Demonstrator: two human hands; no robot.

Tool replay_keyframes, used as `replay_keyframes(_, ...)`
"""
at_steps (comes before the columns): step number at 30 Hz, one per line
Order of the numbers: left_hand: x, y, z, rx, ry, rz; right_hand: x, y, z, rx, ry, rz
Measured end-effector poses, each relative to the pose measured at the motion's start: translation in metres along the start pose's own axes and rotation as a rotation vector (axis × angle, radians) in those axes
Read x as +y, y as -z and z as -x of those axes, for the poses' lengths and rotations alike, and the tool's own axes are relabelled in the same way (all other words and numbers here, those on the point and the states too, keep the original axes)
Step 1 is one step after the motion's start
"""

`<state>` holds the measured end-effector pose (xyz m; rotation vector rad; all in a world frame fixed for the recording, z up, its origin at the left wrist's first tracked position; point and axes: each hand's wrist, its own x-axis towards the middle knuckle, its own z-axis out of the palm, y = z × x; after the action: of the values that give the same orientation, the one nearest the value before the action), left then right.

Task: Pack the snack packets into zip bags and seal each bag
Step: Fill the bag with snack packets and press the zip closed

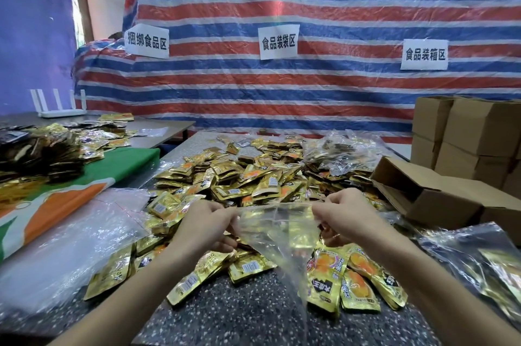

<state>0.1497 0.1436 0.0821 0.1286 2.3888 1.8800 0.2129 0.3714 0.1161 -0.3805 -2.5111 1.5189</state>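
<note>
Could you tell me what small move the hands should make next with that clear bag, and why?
Probably pull the mouth open. The left hand and right hand pinch the top edge of the zip bag, which looks flat and empty, above the loose snack packets.

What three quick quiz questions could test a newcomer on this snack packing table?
1. True or false: both hands hold the clear zip bag by its top edge.
2. Where does the open cardboard box lie: (a) left of the hands, (b) right of the hands, (c) under the bag?
3. What colour are most of the snack packets piled on the table?

Key:
1. True: the left hand and the right hand pinch opposite ends of the top.
2. b
3. Gold
</note>
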Motion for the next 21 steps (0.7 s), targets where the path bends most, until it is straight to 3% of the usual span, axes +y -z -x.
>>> replay_keyframes(3,0.005,-0.004,0.002,0.031,-0.092,-0.176,-0.003,-0.004,0.0,-0.093,0.012,0.156)
replay_keyframes(6,0.018,-0.008,0.01,-0.021,-0.184,-0.284,-0.008,-0.012,0.002,-0.343,-0.037,0.041)
replay_keyframes(11,0.037,0.013,0.006,0.186,-0.339,-0.417,-0.009,-0.01,-0.009,-0.051,0.077,-0.115)
replay_keyframes(15,0.031,0.016,0.006,0.061,-0.219,-0.369,0.0,-0.008,-0.01,-0.459,0.088,-0.272)
replay_keyframes(17,0.028,0.015,0.006,0.037,-0.2,-0.314,0.008,-0.007,-0.014,-0.448,0.058,-0.303)
replay_keyframes(19,0.026,0.016,0.005,0.06,-0.219,-0.333,0.025,-0.003,-0.023,-0.265,0.081,-0.162)
replay_keyframes(21,0.026,0.017,0.003,0.088,-0.235,-0.371,0.046,0.005,-0.028,-0.203,0.219,0.312)
